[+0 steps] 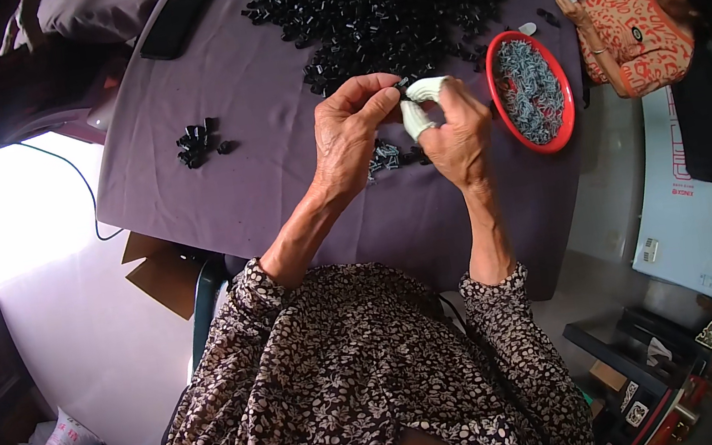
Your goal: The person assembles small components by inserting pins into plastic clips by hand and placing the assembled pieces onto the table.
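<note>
My left hand (348,131) pinches a small black plastic piece (403,85) between thumb and forefinger, just in front of a big heap of similar black pieces (379,7). Close against it, my right hand (461,135) has its fingers curled in a pinch; white coverings wrap the thumb and forefinger. Whatever lies between those right fingertips is too small to make out. Under the hands, a few small grey screw-like parts (385,156) rest on the cloth beside some black pieces. A red oval dish (499,100) full of the same grey parts stands right of my right hand.
A purple cloth covers the table (264,98). A small cluster of black pieces (195,143) lies to the left, and a dark phone (177,21) at the far left. Across the right side, another person (640,28) in an orange patterned top works with both hands. A cardboard box (165,269) sits below the left edge.
</note>
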A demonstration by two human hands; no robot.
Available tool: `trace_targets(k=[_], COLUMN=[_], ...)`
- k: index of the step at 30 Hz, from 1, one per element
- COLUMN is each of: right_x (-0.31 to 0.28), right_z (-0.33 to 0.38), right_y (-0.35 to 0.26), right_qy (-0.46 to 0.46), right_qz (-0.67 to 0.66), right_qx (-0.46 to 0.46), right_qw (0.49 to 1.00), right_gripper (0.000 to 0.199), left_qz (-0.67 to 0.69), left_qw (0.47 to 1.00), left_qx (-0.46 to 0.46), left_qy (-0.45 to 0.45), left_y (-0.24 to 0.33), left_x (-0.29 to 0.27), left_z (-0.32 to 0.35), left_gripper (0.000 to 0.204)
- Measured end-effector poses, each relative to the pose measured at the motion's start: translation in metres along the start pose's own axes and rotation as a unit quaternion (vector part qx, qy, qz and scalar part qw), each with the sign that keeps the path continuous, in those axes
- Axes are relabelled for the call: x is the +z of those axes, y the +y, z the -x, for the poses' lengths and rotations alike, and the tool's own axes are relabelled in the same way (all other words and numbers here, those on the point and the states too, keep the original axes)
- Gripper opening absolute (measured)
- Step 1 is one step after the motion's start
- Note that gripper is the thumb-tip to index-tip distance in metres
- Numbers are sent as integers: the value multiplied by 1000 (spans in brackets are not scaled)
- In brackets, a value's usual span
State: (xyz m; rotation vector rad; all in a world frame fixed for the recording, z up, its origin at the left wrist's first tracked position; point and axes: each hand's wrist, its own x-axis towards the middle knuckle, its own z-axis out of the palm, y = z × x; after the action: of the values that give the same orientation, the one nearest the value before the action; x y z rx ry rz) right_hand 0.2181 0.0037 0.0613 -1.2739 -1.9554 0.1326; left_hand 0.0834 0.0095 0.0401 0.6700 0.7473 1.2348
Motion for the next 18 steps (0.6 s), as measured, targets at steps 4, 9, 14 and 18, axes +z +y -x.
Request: trace_targets(k=[4, 9, 14, 18], right_x=[0, 0, -2, -3], right_z=[6, 0, -2, -2], right_y=[8, 3, 1, 2], right_qy=[-8, -2, -12, -14], right_qz=[-205, -99, -7, -29], right_qx=[179, 80, -1, 18], right_qw=[962, 992, 1000, 999], right_gripper=[21, 20, 19, 14], left_qz=[19, -14, -84, -82], left_qw=[999, 1000, 995, 995], left_qx=[-18, 6, 62, 53], left_qy=[-21, -18, -2, -6], left_y=[-3, -2, -1, 0], left_x=[-2, 2, 0, 1], left_z=[0, 1, 1, 1], left_gripper=[15, 15, 16, 16])
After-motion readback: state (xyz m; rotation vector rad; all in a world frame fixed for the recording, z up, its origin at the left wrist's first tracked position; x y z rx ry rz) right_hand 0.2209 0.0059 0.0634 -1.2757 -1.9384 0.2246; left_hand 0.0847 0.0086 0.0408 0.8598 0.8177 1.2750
